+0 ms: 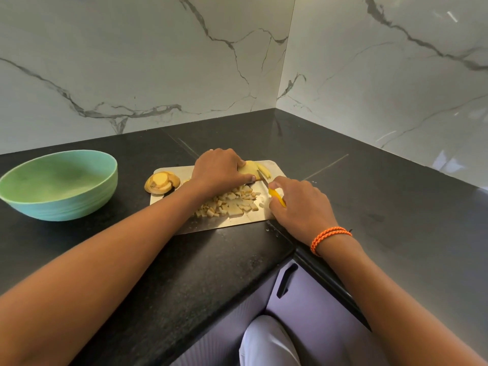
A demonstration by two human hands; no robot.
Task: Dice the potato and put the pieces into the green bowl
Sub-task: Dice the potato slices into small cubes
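Note:
On the steel cutting board [235, 224], my left hand [220, 170] grips a yellow potato piece [249, 168] at the far side. My right hand [301, 204] holds a yellow-handled knife [276, 195]; its blade points toward the potato piece, just right of my left fingertips. A pile of diced potato [232, 203] lies on the board between my hands. Several potato slices [161, 183] sit stacked at the board's left edge. The green bowl [59, 184] stands to the left on the counter and looks empty.
The black stone counter [383, 196] forms a corner under white marble walls [158, 62]. Its front edge runs just below the board, with lilac cabinet doors and a black handle [286, 280] beneath. A cut strip [264, 170] lies at the board's far right.

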